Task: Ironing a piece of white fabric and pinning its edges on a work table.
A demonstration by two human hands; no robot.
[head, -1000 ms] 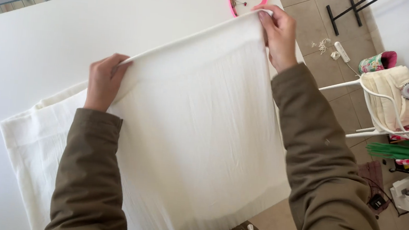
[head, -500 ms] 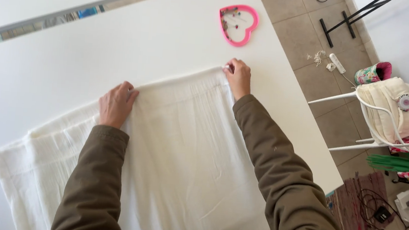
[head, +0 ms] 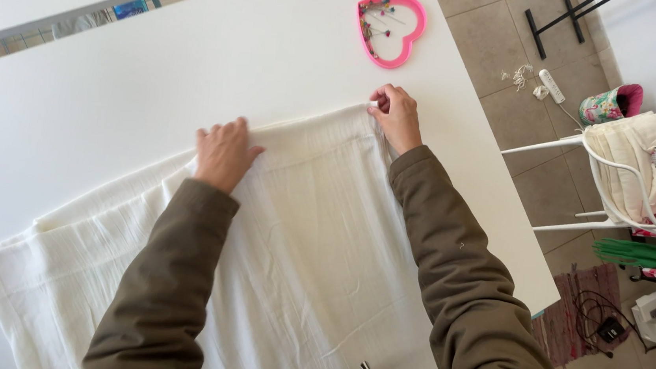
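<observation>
Diagonally across the table (head: 114, 102), white cloth (head: 315, 239), both hands on its far edge.

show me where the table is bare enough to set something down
Bare white table lies beyond the cream fabric, left of the pink heart-shaped pin tray, and in a strip along the right edge. The fabric, under the left hand and right hand, crowds the near side.

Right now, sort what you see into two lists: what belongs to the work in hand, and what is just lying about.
In hand:
- white cloth, spread on the white table
- left hand, flat on the cloth's top edge
- right hand, pinching the cloth's corner

Lying about:
- pink heart-shaped pin tray, apart from the cloth
- white chair piled with fabric
- power strip on the floor
</observation>
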